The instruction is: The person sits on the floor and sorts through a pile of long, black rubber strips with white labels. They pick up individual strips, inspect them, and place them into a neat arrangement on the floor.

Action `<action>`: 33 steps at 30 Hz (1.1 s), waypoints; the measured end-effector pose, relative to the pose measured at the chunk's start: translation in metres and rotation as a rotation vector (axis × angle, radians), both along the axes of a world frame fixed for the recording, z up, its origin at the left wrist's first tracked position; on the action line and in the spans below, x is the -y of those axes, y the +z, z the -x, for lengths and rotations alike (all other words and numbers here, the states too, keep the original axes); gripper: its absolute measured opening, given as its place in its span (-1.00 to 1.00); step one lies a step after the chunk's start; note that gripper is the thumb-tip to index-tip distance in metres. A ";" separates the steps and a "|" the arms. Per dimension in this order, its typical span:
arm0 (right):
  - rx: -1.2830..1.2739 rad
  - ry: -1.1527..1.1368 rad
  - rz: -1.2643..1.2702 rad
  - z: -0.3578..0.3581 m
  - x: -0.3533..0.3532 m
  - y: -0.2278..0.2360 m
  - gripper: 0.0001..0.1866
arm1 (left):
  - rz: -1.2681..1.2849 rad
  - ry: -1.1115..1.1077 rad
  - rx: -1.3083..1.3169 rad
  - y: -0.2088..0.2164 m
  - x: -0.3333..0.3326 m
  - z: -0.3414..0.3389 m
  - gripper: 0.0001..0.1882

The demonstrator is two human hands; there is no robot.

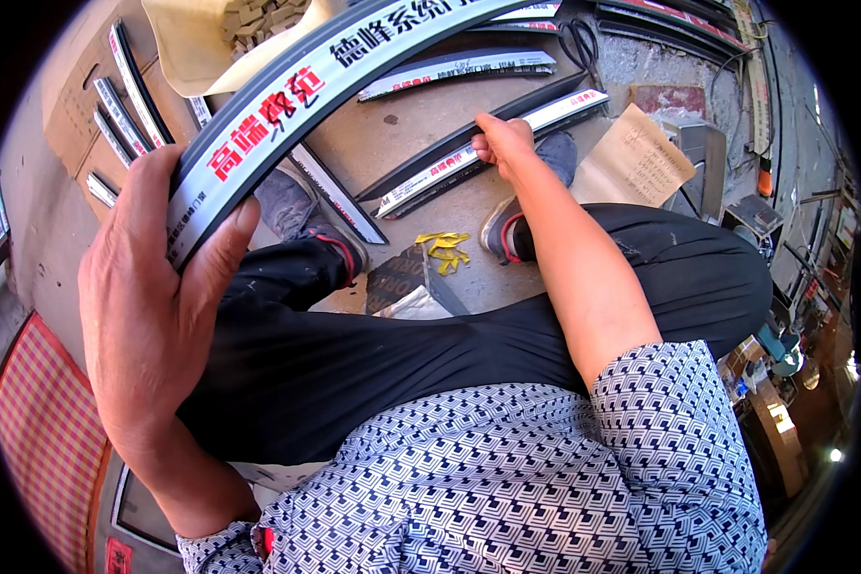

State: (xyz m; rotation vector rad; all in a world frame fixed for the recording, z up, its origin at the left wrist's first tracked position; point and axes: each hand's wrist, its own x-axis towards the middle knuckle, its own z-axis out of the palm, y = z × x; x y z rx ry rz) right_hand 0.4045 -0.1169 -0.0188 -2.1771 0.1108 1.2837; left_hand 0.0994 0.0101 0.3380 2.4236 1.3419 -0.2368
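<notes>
My left hand grips the near end of a long frame profile, dark-edged and covered with white printed film. It is raised across the upper left and runs off the top of the view. My right hand is closed over the floor, right at a shorter white-filmed profile with dark edges. The fingertips are partly hidden, so what they pinch cannot be made out. Another filmed profile lies farther off. A narrow piece rests on the floor beside my left shoe.
Several short profiles lie on cardboard at left. A pale sack holds small brownish blocks. Yellow scraps lie between my feet. A handwritten cardboard sheet and a grey metal box are at right. A checked cloth is at lower left.
</notes>
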 end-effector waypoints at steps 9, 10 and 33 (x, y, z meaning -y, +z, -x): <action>-0.026 -0.049 -0.062 0.002 0.002 -0.005 -0.84 | -0.028 -0.040 0.023 0.001 -0.001 -0.001 -0.44; -0.012 -0.039 -0.064 0.002 0.008 -0.006 -0.80 | -0.021 -0.031 0.020 0.001 -0.001 -0.001 -0.44; 0.088 0.008 0.163 0.014 -0.033 0.002 -0.68 | -0.022 0.022 0.041 -0.002 0.003 -0.005 -0.52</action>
